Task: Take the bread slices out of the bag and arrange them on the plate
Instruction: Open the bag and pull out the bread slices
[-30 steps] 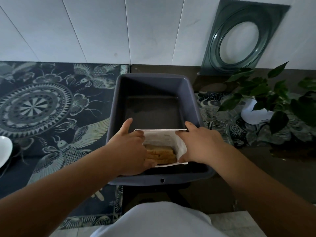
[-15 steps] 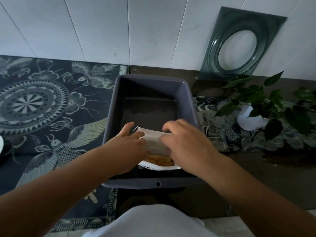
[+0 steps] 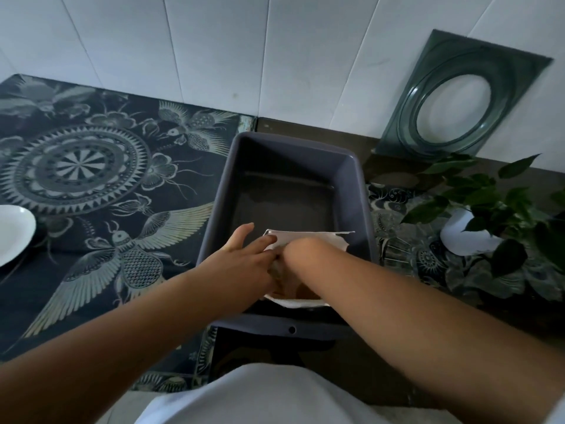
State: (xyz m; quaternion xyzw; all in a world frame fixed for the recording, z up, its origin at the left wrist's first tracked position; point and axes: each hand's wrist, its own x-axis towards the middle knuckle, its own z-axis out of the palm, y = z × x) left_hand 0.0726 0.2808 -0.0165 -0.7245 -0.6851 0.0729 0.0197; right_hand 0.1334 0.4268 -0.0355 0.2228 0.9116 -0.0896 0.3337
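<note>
A white bread bag (image 3: 331, 240) lies open in the near end of a grey plastic tub (image 3: 356, 179). A brown edge of the bread slices (image 3: 305, 291) shows at the bag's near side. My left hand (image 3: 244, 258) grips the bag's left edge, thumb raised. My right hand (image 3: 301, 250) is pushed into the bag's mouth; its fingers are hidden inside, so its grip cannot be seen. The white plate (image 3: 12, 234) sits at the far left edge of the view, partly cut off.
The tub rests on a dark counter beside a patterned dark cloth (image 3: 91, 179). A green-leafed plant in a white pot (image 3: 477, 228) stands to the right. A dark glass tray (image 3: 458, 99) leans against the white tiled wall.
My right hand has moved from the bag's right edge over its top and down into the opening. The left hand keeps hold of the bag's left side. The camera has tilted down.
</note>
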